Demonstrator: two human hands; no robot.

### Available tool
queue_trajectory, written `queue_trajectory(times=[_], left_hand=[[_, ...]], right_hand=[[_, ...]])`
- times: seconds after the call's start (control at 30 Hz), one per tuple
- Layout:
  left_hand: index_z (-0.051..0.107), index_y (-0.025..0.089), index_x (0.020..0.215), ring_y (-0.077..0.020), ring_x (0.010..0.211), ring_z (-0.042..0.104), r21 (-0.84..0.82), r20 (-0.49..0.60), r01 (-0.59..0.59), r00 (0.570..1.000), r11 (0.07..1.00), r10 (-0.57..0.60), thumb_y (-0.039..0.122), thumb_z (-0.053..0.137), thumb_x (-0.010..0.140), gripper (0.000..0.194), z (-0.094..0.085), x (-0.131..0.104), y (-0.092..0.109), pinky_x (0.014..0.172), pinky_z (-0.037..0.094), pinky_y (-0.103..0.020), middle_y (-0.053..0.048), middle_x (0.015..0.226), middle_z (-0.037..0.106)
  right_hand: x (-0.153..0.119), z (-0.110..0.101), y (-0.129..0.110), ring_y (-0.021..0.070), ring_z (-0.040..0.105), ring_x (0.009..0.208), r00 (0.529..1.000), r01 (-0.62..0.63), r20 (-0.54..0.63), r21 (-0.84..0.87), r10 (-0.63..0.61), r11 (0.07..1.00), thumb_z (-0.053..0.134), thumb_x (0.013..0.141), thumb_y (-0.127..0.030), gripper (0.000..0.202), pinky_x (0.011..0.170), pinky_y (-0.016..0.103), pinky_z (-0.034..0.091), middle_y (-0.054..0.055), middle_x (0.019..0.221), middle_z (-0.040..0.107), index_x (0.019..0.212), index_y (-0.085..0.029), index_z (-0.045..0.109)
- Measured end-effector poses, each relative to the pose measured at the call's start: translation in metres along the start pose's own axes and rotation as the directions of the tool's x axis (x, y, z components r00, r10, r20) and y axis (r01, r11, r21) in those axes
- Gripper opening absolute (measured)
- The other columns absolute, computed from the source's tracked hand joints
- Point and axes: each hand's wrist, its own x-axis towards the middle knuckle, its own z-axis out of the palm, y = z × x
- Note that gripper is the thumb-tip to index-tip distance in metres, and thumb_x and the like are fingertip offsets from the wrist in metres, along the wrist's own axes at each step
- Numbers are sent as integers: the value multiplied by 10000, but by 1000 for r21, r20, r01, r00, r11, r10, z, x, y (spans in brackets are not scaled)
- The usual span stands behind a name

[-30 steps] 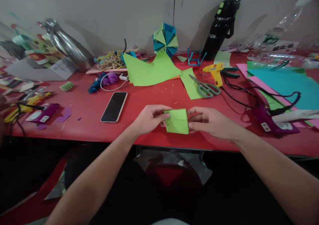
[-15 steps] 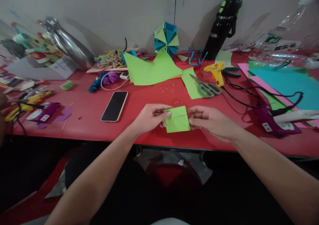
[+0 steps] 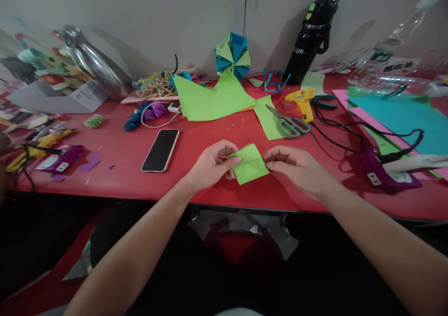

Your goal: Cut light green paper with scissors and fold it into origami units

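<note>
Over the front edge of the red table I have a small square of folded green paper (image 3: 251, 165), with crease lines across its face. My left hand (image 3: 215, 164) pinches its left corner, thumb on top and fingers beneath. My right hand (image 3: 292, 169) is closed at the right edge of the paper, thumb and forefinger at that edge; how firm its grip is does not show. Behind the paper lie green-handled scissors (image 3: 292, 125), partly over a green paper strip (image 3: 269, 122). A larger green sheet (image 3: 213, 99) lies further back.
A phone (image 3: 161, 150) lies to the left. At right are a yellow glue gun (image 3: 304, 102), pliers (image 3: 324, 102), a purple power strip (image 3: 385, 171) with cables, and coloured sheets (image 3: 399, 115). A black bottle (image 3: 311, 40) and a blue-green paper ball (image 3: 233, 54) stand by the wall.
The folded green paper has turned clockwise in my hands, its right side now lower. My left hand has lifted slightly; the right fingers have shifted along the paper's edge.
</note>
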Motion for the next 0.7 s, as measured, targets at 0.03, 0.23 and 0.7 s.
queue_trajectory(times=[0.03,0.23,0.7], left_hand=[[546,180,958,-102,534,667,-7,1,-4,1000,1000,4,369,715,890,263,0,0,-1,530,559,-209,36,726,638],[475,190,918,-131,679,729,-62,16,25,1000,998,-24,395,681,915,290,1,2,-6,635,618,-244,25,799,626],[472,195,896,-131,846,719,-52,-65,-44,997,998,41,357,639,941,237,8,2,-11,771,634,-274,-6,930,638]], right_hand=[[0,0,0,168,643,860,1000,8,-6,-8,-8,1000,714,829,-311,146,810,323,516,31,927,701,937,-214,697],[-3,0,-1,214,689,941,987,143,-52,-121,-150,982,770,800,-343,298,870,373,562,75,1068,723,1057,-212,692],[-4,4,2,193,707,908,949,224,-169,-231,-266,947,721,859,-314,223,845,342,590,56,1069,743,1061,-220,727]])
